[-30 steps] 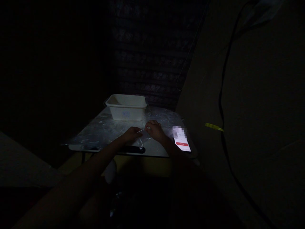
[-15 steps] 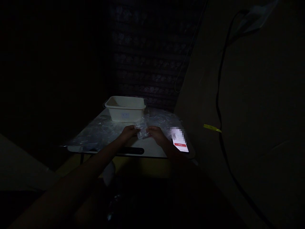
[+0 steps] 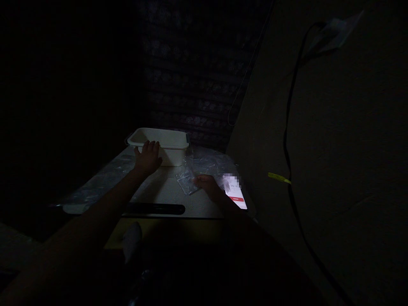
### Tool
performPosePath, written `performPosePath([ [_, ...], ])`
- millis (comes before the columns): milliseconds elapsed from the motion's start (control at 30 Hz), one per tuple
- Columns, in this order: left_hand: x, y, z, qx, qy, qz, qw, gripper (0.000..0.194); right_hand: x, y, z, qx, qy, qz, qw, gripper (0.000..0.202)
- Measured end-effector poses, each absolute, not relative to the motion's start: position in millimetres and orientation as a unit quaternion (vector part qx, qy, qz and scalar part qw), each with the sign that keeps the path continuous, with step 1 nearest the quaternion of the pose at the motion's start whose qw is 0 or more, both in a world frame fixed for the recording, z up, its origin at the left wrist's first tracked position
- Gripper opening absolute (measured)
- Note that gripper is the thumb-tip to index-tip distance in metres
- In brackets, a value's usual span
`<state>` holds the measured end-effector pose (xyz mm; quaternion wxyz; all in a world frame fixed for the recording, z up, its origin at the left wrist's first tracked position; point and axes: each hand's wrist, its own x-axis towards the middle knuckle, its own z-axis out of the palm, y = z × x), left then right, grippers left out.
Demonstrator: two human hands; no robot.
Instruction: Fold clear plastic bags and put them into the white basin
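Observation:
A white plastic bin (image 3: pixel 174 156) stands toward the back of a small white table (image 3: pixel 159 182). My left hand (image 3: pixel 148 159) is at the bin's near rim with its fingers spread and nothing visible in it. Over the middle of the table, my right hand (image 3: pixel 207 185) pinches a small clear plastic bag (image 3: pixel 188 183) by its right side. Whether anything is inside the bag is too dark to tell.
Clear plastic sheets or bags (image 3: pixel 106 176) lie on the table's left side, with more behind my right hand. A lit phone (image 3: pixel 236 197) rests at the right edge. A black cable (image 3: pixel 288 106) with a yellow tag hangs at the right.
My left hand has let go of the clear bag and moved left and up to the bin's rim, its fingers now spread. The bag stays in my right hand. The view has shifted slightly.

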<state>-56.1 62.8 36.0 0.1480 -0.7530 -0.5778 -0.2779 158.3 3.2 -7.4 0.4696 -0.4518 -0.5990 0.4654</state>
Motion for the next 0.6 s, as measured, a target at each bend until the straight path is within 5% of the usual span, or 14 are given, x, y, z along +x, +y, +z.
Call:
performPosePath([
  [367, -68.7, 26.1, 27.8, -0.802, -0.519, -0.16, 0.248, 0.02, 149.5, -3.0, 35.3, -0.439, -0.702, 0.372, 0.42, 0.017],
  [500, -71.9, 16.4, 19.9, -0.836, -0.473, -0.118, 0.25, 0.019, 128.7, 10.9, 80.7, -0.459, -0.734, 0.263, 0.425, 0.017],
  [600, -70.7, 14.7, 16.7, -0.841, -0.468, -0.116, 0.247, 0.018, 107.2, 36.2, 100.4, -0.473, -0.811, 0.11, 0.327, 0.017],
])
